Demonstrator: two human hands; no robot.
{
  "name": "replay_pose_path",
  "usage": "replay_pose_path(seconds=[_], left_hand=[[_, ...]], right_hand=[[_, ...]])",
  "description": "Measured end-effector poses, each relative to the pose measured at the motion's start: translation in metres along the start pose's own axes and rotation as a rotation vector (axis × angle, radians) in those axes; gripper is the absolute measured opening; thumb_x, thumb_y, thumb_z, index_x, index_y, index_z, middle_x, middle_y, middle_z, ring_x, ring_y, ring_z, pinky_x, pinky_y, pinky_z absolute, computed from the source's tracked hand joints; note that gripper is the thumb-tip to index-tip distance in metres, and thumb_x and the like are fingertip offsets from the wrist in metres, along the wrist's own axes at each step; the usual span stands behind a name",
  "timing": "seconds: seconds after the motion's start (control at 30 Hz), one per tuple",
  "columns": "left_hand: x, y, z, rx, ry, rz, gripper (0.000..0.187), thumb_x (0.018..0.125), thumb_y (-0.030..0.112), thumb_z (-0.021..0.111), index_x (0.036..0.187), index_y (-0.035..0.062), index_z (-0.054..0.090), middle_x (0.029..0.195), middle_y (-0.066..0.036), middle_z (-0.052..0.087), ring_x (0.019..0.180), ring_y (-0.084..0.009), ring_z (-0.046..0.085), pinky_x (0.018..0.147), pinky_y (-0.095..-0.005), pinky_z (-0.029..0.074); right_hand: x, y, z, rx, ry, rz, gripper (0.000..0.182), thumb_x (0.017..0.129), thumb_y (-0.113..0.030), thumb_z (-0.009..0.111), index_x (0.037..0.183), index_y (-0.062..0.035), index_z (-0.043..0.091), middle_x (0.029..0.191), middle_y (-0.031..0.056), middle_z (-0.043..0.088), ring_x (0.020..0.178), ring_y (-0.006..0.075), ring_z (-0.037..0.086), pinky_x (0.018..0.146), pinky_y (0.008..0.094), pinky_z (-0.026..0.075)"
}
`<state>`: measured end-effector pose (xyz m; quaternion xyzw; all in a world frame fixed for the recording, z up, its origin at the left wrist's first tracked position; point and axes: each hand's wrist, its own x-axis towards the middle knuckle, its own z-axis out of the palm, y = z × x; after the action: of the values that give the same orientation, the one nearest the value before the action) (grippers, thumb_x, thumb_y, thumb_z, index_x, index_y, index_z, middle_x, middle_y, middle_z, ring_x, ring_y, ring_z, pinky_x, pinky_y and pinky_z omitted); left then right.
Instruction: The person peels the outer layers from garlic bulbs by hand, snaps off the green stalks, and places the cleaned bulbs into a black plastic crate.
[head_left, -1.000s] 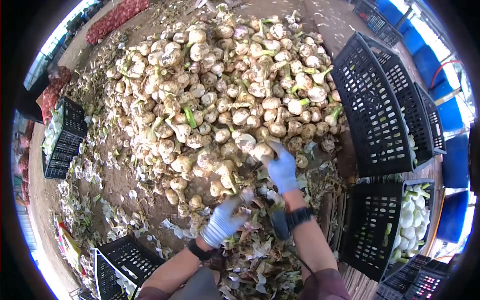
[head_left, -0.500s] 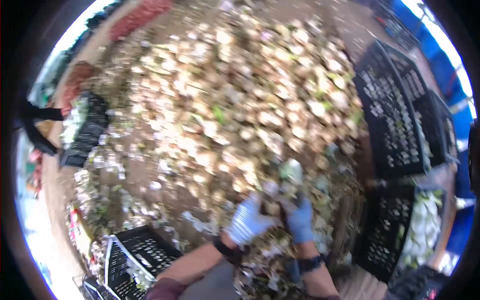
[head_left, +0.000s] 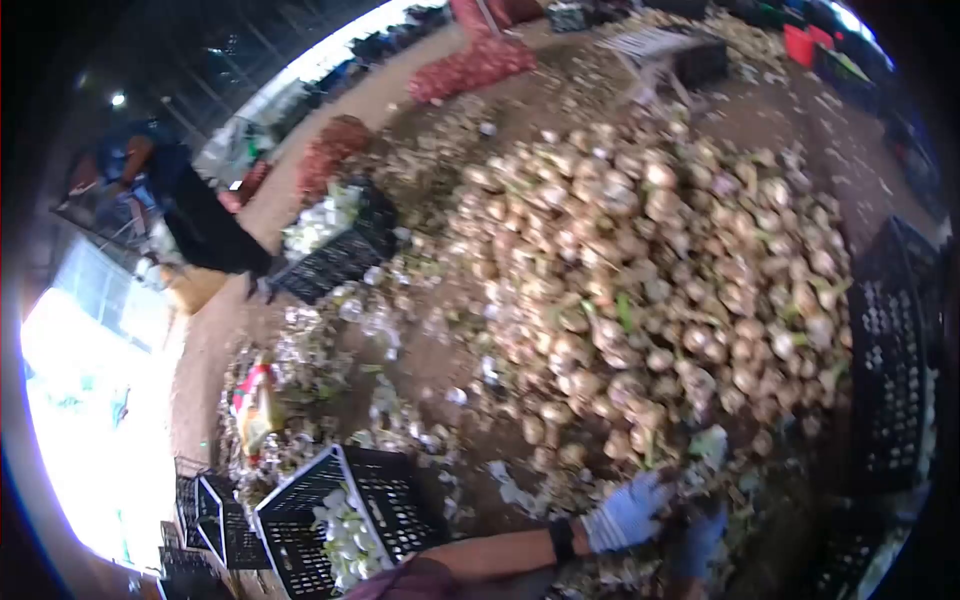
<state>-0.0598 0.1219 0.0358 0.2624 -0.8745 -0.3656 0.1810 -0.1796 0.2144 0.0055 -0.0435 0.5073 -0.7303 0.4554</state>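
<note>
My left hand, in a striped pale glove with a dark band at the wrist, is at the bottom right of the head view. Its fingers curl inward at the near edge of a big pile of onions with dry skins and roots. My right hand, gloved too, is close beside it, dim and blurred, its fingers indistinct. Between the two hands is a dark patch where I cannot tell what is gripped. A pale green-white piece lies just beyond the fingers. Loose peelings are scattered on the ground nearby.
A black crate holding peeled white onions stands at my left. Another filled crate is farther off, near red mesh sacks. A tall black crate borders the right side. A person in dark clothing is at far left.
The view has swung left, so the pile and both hands now appear farther right and lower. The left crate shows more fully, and the person at far left has come into fuller view.
</note>
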Motion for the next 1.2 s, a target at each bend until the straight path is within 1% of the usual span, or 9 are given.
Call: replay_pose_path(seconds=[0.03,0.1,0.17,0.3,0.37,0.43,0.57,0.93,1.2], left_hand=[[-0.002,0.002,0.003,0.002,0.03,-0.009,0.059,0.063,0.018,0.068,0.118,0.0045,0.05,0.112,-0.019,0.049,0.094,-0.0386,0.052,0.081,-0.0406,0.046],[0.012,0.012,-0.019,-0.082,-0.242,-0.324,0.062,0.062,0.018,0.07,0.119,0.005,0.051,0.106,-0.019,0.053,0.093,-0.0356,0.053,0.081,-0.038,0.046],[0.013,0.011,-0.012,-0.295,-0.06,-0.285,0.063,0.06,0.018,0.074,0.118,0.0055,0.053,0.102,-0.018,0.056,0.093,-0.032,0.054,0.08,-0.0365,0.046],[0.016,0.023,-0.02,-0.361,-0.047,-0.387,0.066,0.057,0.016,0.078,0.115,0.0027,0.051,0.103,-0.015,0.057,0.089,-0.0259,0.058,0.079,-0.0332,0.047],[0.011,0.01,-0.012,-0.301,-0.022,-0.324,0.068,0.055,0.01,0.079,0.115,-0.0003,0.049,0.102,-0.012,0.058,0.093,-0.0195,0.058,0.083,-0.0305,0.047],[0.012,0.013,-0.012,-0.336,-0.013,-0.35,0.07,0.058,0.017,0.081,0.117,-0.001,0.049,0.099,-0.016,0.058,0.092,-0.0258,0.058,0.081,-0.0342,0.047],[0.022,0.024,-0.02,-0.734,-0.028,-0.586,0.067,0.056,0.007,0.079,0.116,-0.0001,0.048,0.104,-0.009,0.058,0.095,-0.0165,0.055,0.086,-0.0294,0.046],[0.009,0.009,-0.004,0.045,-0.004,0.074,0.055,0.054,0.009,0.077,0.103,-0.0019,0.052,0.106,-0.02,0.048,0.087,-0.0353,0.056,0.075,-0.0393,0.05],[0.003,0.007,-0.003,0.25,-0.069,0.242,0.054,0.055,0.01,0.075,0.104,-0.0002,0.055,0.107,-0.022,0.048,0.094,-0.0398,0.052,0.079,-0.044,0.047]], right_hand=[[-0.005,-0.007,-0.007,-0.031,-0.032,0.077,0.048,0.078,-0.002,0.056,0.124,-0.0027,0.042,0.097,0.0096,0.056,0.072,0.0165,0.057,0.063,0.0309,0.05],[-0.004,-0.028,0.01,-0.099,0.039,0.249,0.035,0.079,-0.003,0.059,0.113,-0.0024,0.051,0.088,0.0066,0.058,0.07,0.014,0.056,0.063,0.0277,0.049],[0.008,-0.003,-0.002,-0.089,0.076,0.038,0.025,0.079,-0.002,0.059,0.103,-0.0014,0.055,0.084,0.0042,0.059,0.071,0.0115,0.055,0.064,0.0244,0.047],[0.003,-0.033,0.015,-0.215,-0.032,0.117,0.031,0.077,0.0,0.062,0.107,0.0004,0.054,0.093,0.0039,0.058,0.081,0.0113,0.055,0.071,0.0252,0.046],[0.003,-0.02,0.011,-0.287,0.008,-0.091,0.035,0.074,-0.003,0.066,0.106,0.0002,0.053,0.09,0.0055,0.059,0.079,0.0117,0.055,0.069,0.0259,0.046],[0.001,-0.015,0.005,-0.151,-0.007,-0.059,0.041,0.074,-0.004,0.067,0.112,0.0011,0.052,0.091,0.0061,0.059,0.08,0.0124,0.055,0.071,0.0263,0.047],[-0.001,-0.031,0.007,0.165,-0.045,0.152,0.049,0.074,-0.005,0.068,0.118,0.0033,0.048,0.095,0.0073,0.058,0.081,0.014,0.057,0.074,0.0275,0.048],[0.007,-0.01,0.014,-0.129,0.014,-0.193,0.055,0.078,-0.002,0.062,0.127,0.0051,0.038,0.113,0.0101,0.052,0.099,0.0156,0.051,0.087,0.0276,0.043],[0.004,-0.01,0.005,-0.029,0.021,-0.008,0.055,0.073,0.004,0.058,0.126,0.002,0.042,0.113,0.01,0.053,0.095,0.016,0.054,0.08,0.0277,0.047]])
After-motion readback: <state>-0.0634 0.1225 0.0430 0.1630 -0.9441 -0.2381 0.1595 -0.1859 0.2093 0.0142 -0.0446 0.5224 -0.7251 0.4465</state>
